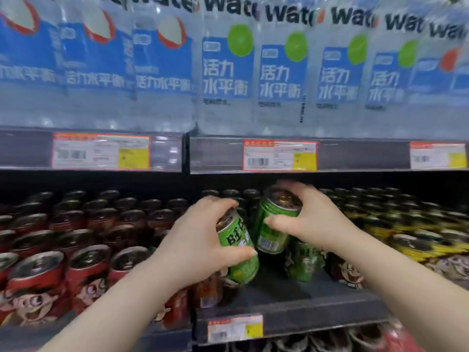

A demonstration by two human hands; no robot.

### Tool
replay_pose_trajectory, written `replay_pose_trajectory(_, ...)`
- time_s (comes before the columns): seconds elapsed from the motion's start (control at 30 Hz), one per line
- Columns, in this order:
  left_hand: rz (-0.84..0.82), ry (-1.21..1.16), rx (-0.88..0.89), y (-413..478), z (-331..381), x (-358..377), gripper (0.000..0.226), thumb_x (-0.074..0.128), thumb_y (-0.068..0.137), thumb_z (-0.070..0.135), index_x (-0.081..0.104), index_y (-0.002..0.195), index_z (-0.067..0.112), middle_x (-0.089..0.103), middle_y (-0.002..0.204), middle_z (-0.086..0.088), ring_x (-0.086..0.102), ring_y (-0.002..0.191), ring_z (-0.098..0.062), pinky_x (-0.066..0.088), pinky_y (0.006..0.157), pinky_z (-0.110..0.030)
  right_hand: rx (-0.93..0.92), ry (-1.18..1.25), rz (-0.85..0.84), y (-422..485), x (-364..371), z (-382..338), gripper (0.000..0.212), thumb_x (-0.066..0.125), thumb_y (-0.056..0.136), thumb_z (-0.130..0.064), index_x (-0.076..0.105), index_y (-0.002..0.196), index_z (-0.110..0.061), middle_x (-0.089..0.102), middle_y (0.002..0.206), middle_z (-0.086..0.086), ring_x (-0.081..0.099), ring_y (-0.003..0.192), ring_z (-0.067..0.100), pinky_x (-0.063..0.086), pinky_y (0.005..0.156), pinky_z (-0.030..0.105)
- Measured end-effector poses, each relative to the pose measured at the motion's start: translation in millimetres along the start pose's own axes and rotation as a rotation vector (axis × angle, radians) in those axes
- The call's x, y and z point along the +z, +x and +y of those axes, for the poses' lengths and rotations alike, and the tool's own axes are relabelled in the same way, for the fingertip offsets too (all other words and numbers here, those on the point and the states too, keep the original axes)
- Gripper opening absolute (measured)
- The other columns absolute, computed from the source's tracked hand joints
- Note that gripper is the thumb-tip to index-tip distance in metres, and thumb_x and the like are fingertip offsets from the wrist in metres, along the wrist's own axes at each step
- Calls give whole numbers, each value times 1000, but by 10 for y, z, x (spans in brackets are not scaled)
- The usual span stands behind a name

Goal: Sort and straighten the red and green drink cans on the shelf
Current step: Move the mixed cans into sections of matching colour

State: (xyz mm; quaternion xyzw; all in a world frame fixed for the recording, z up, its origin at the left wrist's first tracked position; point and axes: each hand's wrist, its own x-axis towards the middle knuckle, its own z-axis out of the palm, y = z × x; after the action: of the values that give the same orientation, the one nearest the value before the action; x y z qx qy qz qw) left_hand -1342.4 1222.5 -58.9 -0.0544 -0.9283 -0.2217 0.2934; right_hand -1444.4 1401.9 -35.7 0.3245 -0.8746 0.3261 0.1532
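My left hand (pixel 195 240) grips a green can (pixel 241 252), tilted, just above the shelf floor (pixel 279 295). My right hand (pixel 312 219) holds a second green can (pixel 272 224) by its top and side, lifted and leaning left so the two cans nearly touch. Another green can (pixel 303 262) stands on the shelf below my right wrist. Several red cans (pixel 38 280) fill the shelf's left part in rows.
Yellow cans (pixel 416 240) line the right part of the shelf. Large water packs (pixel 228 67) sit on the shelf above, with price tags (pixel 279 154) along its edge. A bare patch of shelf floor lies in front of the green cans. More cans show on the shelf below (pixel 330 339).
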Motion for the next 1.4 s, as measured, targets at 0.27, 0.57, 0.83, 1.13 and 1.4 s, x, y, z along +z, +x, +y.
replay_pose_trajectory(0.27, -178, 184, -47, 99, 199, 682, 89, 69, 66, 59, 34, 140, 25, 43, 131, 7, 40, 123, -13, 35, 103, -28, -22, -114, -215, 34, 63, 414, 73, 71, 66, -45, 44, 133, -32, 51, 131, 0, 50, 118, 16, 40, 96, 23)
replay_pose_trajectory(0.57, -217, 597, -123, 210, 116, 1063, 73, 55, 72, 66, 40, 128, 22, 47, 128, 1, 37, 121, -22, 22, 101, -36, -53, -342, -528, 224, 357, 616, 70, 63, 77, -45, 34, 138, -29, 45, 139, 5, 42, 126, 25, 38, 103, 34)
replay_pose_trajectory(0.83, -169, 642, -131, 214, 161, 1178, 79, 50, 76, 67, 30, 137, 22, 40, 135, 0, 32, 126, -25, 18, 106, -40, 9, -426, -383, 158, -4, 868, 72, 57, 76, -64, 37, 137, -32, 38, 143, 3, 38, 130, 24, 39, 103, 32)
replay_pose_trajectory(1.13, -106, 416, -201, 193, 215, 1148, 74, 43, 79, 69, 30, 140, 28, 39, 138, 3, 33, 127, -20, 21, 107, -36, 359, -502, -460, -188, -231, 1386, 95, 67, 68, -62, 23, 144, -22, 39, 140, 7, 48, 123, 23, 43, 94, 26)
replay_pose_trajectory(1.4, -215, 678, -413, -83, -175, 317, 90, 43, 62, 85, 41, 133, 30, 48, 132, 2, 41, 124, -22, 30, 103, -38, 152, -412, -429, -179, -472, 923, 88, 68, 60, -63, 34, 136, -35, 51, 128, -2, 56, 110, 17, 50, 85, 25)
